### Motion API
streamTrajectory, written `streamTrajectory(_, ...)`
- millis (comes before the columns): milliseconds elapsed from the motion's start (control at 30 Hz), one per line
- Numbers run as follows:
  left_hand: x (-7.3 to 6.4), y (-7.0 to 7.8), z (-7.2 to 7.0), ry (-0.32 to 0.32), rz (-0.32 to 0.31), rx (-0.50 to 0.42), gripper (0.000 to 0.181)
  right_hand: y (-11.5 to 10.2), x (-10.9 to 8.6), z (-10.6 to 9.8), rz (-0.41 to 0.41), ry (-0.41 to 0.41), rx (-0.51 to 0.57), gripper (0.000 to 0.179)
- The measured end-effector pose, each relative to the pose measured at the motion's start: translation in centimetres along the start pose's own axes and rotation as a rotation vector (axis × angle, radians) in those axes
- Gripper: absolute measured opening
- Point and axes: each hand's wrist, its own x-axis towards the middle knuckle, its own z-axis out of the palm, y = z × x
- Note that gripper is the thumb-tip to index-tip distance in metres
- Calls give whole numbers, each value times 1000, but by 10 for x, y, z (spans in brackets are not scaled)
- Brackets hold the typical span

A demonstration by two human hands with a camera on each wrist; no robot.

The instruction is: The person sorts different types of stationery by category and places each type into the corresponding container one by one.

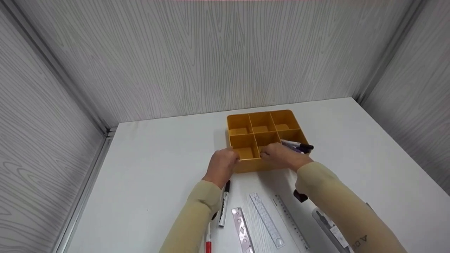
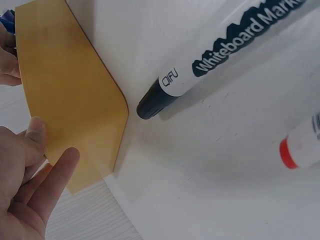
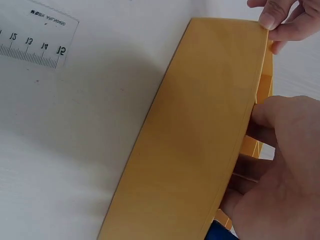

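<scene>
A yellow box (image 1: 260,165) with two rows of compartments sits toward the back of the white table. My left hand (image 1: 221,165) grips its front left corner, with thumb and fingers at the rim, as the left wrist view shows. Over the front wall, my right hand (image 1: 281,156) curls its fingers across the rim into the front middle compartment; the fingertips are partly hidden behind the wall. Several pens (image 1: 297,144) lean out of the front right compartment, beside my right hand. The other compartments in view show bare bottoms.
A whiteboard marker (image 2: 220,55) with a black cap lies below my left hand, near a red-ended marker (image 1: 208,244). Three rulers, one pinkish (image 1: 242,230), one pale (image 1: 266,219) and one clear (image 1: 291,223), lie in front. A grey case (image 1: 330,230) and dark object (image 1: 300,196) are by my right arm.
</scene>
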Motion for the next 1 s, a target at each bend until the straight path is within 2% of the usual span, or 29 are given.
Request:
streamTrajectory(67, 0, 0, 1, -4, 2, 4, 13, 2, -1, 1, -22, -22, -16, 21)
streamTrajectory(133, 1, 1, 1, -6, 3, 5, 13, 3, -1, 3, -7, -27, -4, 22)
streamTrajectory(300, 0, 2, 1, -3, 2, -10, 13, 3, -3, 6, 72, 19, 116, 27)
streamTrajectory(433, -1, 1, 0, 15, 14, -16, 11, 1, -9, 2, 49, 67, 139, 29)
streamTrajectory(633, 0, 0, -1, 49, 33, -6, 9, 2, -30, -9, -59, 232, 167, 25)
streamTrajectory(833, 1, -1, 0, 57, 40, 1, 9, 15, -58, -18, -165, 433, 172, 19)
streamTrajectory(1000, 1, -2, 0, 76, 71, 3, 8, 33, -87, -21, -202, 526, 144, 12)
